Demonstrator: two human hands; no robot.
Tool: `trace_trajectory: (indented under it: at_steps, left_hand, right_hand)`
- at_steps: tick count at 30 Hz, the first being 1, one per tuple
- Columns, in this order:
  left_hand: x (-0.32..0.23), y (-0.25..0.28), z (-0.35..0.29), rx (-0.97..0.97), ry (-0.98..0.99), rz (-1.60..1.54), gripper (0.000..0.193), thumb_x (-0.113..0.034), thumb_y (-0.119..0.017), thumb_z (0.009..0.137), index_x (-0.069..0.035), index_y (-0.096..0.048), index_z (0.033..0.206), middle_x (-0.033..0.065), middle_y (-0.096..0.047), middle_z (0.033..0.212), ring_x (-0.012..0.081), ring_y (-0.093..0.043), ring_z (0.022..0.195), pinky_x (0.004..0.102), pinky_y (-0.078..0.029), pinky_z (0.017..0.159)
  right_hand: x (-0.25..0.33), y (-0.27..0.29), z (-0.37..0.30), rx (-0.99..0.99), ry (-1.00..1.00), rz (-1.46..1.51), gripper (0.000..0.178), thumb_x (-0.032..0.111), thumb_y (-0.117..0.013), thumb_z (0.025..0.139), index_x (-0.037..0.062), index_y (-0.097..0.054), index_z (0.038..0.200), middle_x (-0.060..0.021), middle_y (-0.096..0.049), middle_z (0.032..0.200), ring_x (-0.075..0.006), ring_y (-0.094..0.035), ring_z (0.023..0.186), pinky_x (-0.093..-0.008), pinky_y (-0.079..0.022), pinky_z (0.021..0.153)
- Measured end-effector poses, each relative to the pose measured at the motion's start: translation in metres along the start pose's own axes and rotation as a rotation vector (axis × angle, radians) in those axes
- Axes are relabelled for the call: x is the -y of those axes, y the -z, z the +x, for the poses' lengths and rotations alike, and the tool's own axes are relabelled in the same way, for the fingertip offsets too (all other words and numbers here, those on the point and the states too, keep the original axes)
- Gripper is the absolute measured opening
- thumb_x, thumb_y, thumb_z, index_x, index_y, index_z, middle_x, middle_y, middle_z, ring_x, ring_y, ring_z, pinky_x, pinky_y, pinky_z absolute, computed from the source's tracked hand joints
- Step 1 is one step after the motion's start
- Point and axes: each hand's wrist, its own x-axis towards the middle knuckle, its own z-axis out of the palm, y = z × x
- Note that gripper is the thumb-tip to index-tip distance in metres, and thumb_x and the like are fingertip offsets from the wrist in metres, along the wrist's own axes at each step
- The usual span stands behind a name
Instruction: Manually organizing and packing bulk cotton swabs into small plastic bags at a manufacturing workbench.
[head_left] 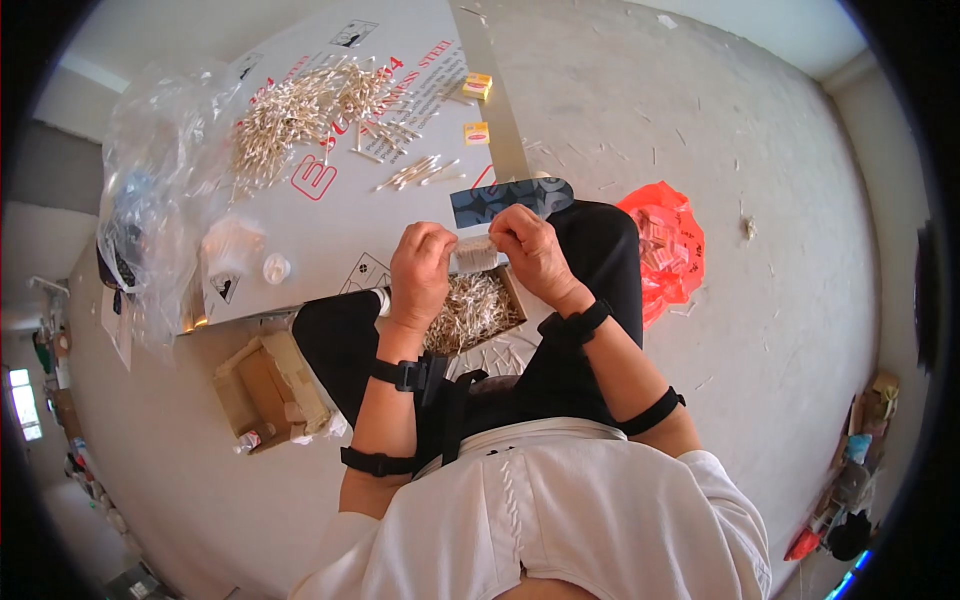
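Note:
Between my two hands, just above the near edge of the table, a small whitish see-through packet point(473, 254) is stretched out. Pale upright streaks like a row of cotton swabs show in it, too small to be sure. My left hand point(419, 268) pinches its left end and my right hand point(532, 250) its right end, both with fingers closed. Right below, between my legs, a brown cardboard box point(515, 308) is filled with loose cotton swabs point(475, 310). A dark blue patterned strip point(505, 202) lies beyond my right hand, by my knee.
The grey printed board point(330, 235) bears a large heap of cotton swabs point(290, 120), a smaller bunch point(415, 172), two small yellow boxes point(476, 133) and clear plastic bags point(165, 190). An open carton point(268, 385) stands at left, a red bag point(668, 245) of small packs at right.

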Motion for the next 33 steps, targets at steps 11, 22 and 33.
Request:
trace_trajectory:
  at_steps: [11, 22, 33]
  left_hand:
    - [-0.033, 0.02, -0.008, 0.05, -0.027, 0.049, 0.014, 0.006, -0.061, 0.082, -0.001, -0.052, 0.089, 0.0129, -0.056, 0.086, 0.0358, -0.058, 0.081, 0.0424, -0.049, 0.069]
    - [-0.051, 0.043, -0.013, -0.078, 0.039, -0.129, 0.009, 0.007, -0.061, 0.082, -0.001, -0.058, 0.087, 0.0083, -0.058, 0.081, 0.0202, -0.056, 0.063, 0.031, -0.046, 0.056]
    - [-0.065, 0.048, -0.009, -0.192, -0.112, -0.045, 0.016, 0.01, -0.057, 0.073, -0.002, -0.051, 0.082, 0.0085, -0.052, 0.073, 0.0243, -0.052, 0.06, 0.0331, -0.043, 0.054]
  right_hand:
    - [0.036, 0.012, -0.002, 0.082, 0.119, -0.007, 0.004, -0.001, -0.067, 0.084, -0.0004, -0.064, 0.087, -0.0078, -0.059, 0.083, -0.0213, -0.06, 0.075, -0.0299, -0.047, 0.066]
    - [0.059, 0.008, -0.009, 0.053, 0.124, 0.032, 0.006, -0.001, -0.068, 0.082, -0.0001, -0.064, 0.085, -0.0083, -0.056, 0.08, -0.021, -0.058, 0.073, -0.0296, -0.046, 0.064]
    - [0.094, -0.006, 0.005, 0.041, 0.327, -0.093, 0.016, -0.003, -0.071, 0.068, 0.0059, -0.062, 0.079, -0.0044, -0.06, 0.08, -0.024, -0.056, 0.08, -0.0324, -0.046, 0.069]
